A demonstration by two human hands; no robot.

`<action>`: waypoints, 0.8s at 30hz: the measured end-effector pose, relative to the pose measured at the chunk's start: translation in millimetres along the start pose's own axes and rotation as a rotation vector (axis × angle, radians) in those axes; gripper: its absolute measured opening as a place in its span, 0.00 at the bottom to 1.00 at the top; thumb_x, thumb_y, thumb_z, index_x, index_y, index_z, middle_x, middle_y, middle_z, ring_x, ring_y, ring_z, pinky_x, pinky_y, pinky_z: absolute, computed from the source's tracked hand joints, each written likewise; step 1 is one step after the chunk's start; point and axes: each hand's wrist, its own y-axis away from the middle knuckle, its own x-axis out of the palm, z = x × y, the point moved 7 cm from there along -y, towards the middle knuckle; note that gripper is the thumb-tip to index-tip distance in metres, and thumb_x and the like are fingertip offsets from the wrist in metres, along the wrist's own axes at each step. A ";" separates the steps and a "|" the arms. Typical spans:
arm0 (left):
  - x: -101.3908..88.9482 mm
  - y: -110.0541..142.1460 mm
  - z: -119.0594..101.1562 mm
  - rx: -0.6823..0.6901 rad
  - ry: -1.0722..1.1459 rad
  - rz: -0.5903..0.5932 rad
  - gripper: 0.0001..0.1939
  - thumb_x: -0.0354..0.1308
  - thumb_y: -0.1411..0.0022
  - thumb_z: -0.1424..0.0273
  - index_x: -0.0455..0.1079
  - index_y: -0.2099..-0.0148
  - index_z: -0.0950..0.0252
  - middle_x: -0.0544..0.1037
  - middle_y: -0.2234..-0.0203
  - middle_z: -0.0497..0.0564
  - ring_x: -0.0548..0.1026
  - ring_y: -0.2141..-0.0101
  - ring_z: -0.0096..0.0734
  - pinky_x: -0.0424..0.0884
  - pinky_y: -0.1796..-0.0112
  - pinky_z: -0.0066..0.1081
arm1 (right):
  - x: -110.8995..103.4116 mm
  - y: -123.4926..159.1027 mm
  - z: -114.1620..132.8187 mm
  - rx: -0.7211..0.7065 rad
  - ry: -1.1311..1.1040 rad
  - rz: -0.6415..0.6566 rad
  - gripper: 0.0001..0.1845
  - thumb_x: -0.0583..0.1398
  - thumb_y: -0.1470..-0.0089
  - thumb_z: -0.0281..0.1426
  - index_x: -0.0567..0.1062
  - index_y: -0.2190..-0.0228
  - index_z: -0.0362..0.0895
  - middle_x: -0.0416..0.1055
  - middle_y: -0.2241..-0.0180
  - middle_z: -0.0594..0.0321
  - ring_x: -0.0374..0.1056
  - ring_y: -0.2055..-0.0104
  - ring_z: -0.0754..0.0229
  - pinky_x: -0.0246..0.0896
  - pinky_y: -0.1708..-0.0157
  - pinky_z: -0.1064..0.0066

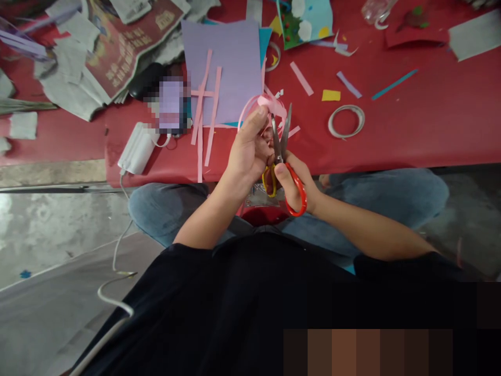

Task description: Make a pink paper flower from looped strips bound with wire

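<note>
Pink paper loops (273, 106) were pinched in my left hand (249, 140), between the thumb and the fingers, above the front part of the red worktop (422, 138). My right hand (296, 180) was closed around the handles of the scissors (285, 137), and the blades stood partly apart, tips pointing away from me, just beside the loops. Whether the blades touched the paper, I could not tell.

The left fingers were very near to the blades, so in my judgement one careless squeeze could have nicked a fingertip. A cut at a wrong angle could also have damaged a loop, and a weak pinch could have let the paper slip.

Around me it was rather crowded. Loose pink strips (218, 109) lay across the purple sheet (235, 60), close to my left hand, and a sleeve or wrist could have swept them. Near the left lay a white power bank (138, 149) with its cable (114, 256). Newspaper (117, 44) covered the far left. A white coil (360, 125) and a yellow scrap (331, 95) rested to the right.
</note>
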 end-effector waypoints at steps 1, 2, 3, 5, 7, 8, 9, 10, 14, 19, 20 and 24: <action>-0.2 -1.3 3.5 0.004 0.001 0.019 0.17 0.65 0.25 0.52 0.75 0.54 0.62 0.77 0.66 0.46 0.83 0.60 0.28 0.79 0.57 0.26 | -0.9 0.2 2.5 0.002 -0.044 -0.021 0.27 0.57 0.31 0.62 0.69 0.51 0.52 0.71 0.71 0.66 0.71 0.73 0.57 0.71 0.73 0.60; -0.6 -2.0 6.8 0.012 -0.008 0.030 0.17 0.64 0.25 0.52 0.75 0.55 0.62 0.77 0.65 0.46 0.83 0.59 0.28 0.79 0.56 0.26 | -2.2 0.4 5.0 0.002 -0.088 -0.045 0.26 0.58 0.31 0.61 0.69 0.52 0.52 0.71 0.72 0.66 0.71 0.74 0.58 0.71 0.74 0.61; -0.5 -2.0 9.6 0.024 -0.020 0.039 0.17 0.64 0.25 0.53 0.75 0.55 0.62 0.77 0.66 0.46 0.83 0.59 0.28 0.79 0.57 0.26 | -3.4 0.6 7.4 0.001 -0.122 -0.065 0.26 0.59 0.31 0.60 0.69 0.53 0.51 0.71 0.72 0.66 0.71 0.75 0.58 0.70 0.75 0.62; 0.7 -0.1 12.7 0.071 -0.043 0.056 0.15 0.66 0.26 0.55 0.75 0.58 0.62 0.75 0.67 0.46 0.82 0.63 0.25 0.77 0.61 0.24 | -4.8 1.0 11.7 0.007 -0.149 -0.074 0.27 0.59 0.31 0.61 0.70 0.52 0.51 0.72 0.72 0.67 0.71 0.75 0.58 0.69 0.76 0.62; 3.5 3.3 12.6 0.135 -0.051 0.082 0.13 0.70 0.28 0.59 0.75 0.61 0.61 0.73 0.70 0.44 0.78 0.67 0.22 0.75 0.65 0.22 | -5.7 1.4 15.3 0.018 -0.145 -0.061 0.28 0.59 0.32 0.62 0.70 0.51 0.52 0.72 0.73 0.67 0.70 0.75 0.57 0.69 0.75 0.62; 5.1 5.2 11.8 0.167 -0.048 0.097 0.12 0.70 0.29 0.61 0.76 0.62 0.61 0.72 0.71 0.44 0.76 0.70 0.21 0.73 0.67 0.21 | -6.4 1.7 16.4 0.029 -0.135 -0.055 0.28 0.59 0.33 0.63 0.70 0.52 0.53 0.72 0.73 0.67 0.70 0.75 0.57 0.68 0.75 0.61; 6.8 6.9 10.9 0.195 -0.043 0.112 0.10 0.71 0.29 0.63 0.76 0.62 0.61 0.71 0.72 0.43 0.75 0.71 0.20 0.72 0.68 0.21 | -7.5 2.1 17.2 0.040 -0.127 -0.057 0.29 0.59 0.34 0.64 0.70 0.52 0.53 0.72 0.73 0.67 0.70 0.75 0.56 0.69 0.75 0.60; 8.3 8.4 10.3 0.217 -0.042 0.129 0.09 0.71 0.29 0.64 0.77 0.62 0.60 0.70 0.73 0.43 0.73 0.72 0.19 0.72 0.68 0.21 | -8.7 2.4 17.7 0.050 -0.124 -0.062 0.29 0.59 0.34 0.65 0.70 0.52 0.54 0.72 0.73 0.66 0.70 0.75 0.56 0.69 0.74 0.60; 9.2 11.4 9.9 0.251 -0.069 0.117 0.08 0.71 0.30 0.65 0.78 0.62 0.59 0.68 0.74 0.42 0.72 0.72 0.19 0.72 0.66 0.21 | -11.8 3.5 18.5 0.061 -0.124 -0.084 0.31 0.59 0.35 0.67 0.70 0.52 0.54 0.72 0.73 0.66 0.71 0.75 0.55 0.69 0.74 0.59; 8.8 14.6 12.4 0.226 -0.105 0.064 0.11 0.71 0.29 0.62 0.76 0.64 0.60 0.67 0.74 0.42 0.71 0.73 0.18 0.71 0.69 0.20 | -13.9 2.9 18.4 0.035 -0.108 -0.094 0.29 0.59 0.34 0.65 0.71 0.53 0.54 0.72 0.74 0.67 0.71 0.75 0.55 0.66 0.75 0.60; 8.0 15.2 13.9 0.199 -0.123 0.039 0.12 0.70 0.29 0.62 0.76 0.63 0.60 0.67 0.74 0.42 0.71 0.74 0.19 0.71 0.70 0.20 | -14.4 2.4 18.6 0.025 -0.105 -0.096 0.29 0.59 0.34 0.64 0.71 0.53 0.54 0.71 0.74 0.67 0.71 0.75 0.55 0.66 0.75 0.60; 5.5 17.9 16.4 0.154 -0.179 -0.042 0.12 0.68 0.27 0.62 0.74 0.63 0.60 0.68 0.73 0.43 0.72 0.72 0.19 0.71 0.70 0.19 | -16.4 0.2 16.6 0.043 -0.085 -0.113 0.33 0.58 0.36 0.68 0.71 0.52 0.54 0.70 0.75 0.67 0.69 0.75 0.55 0.66 0.75 0.60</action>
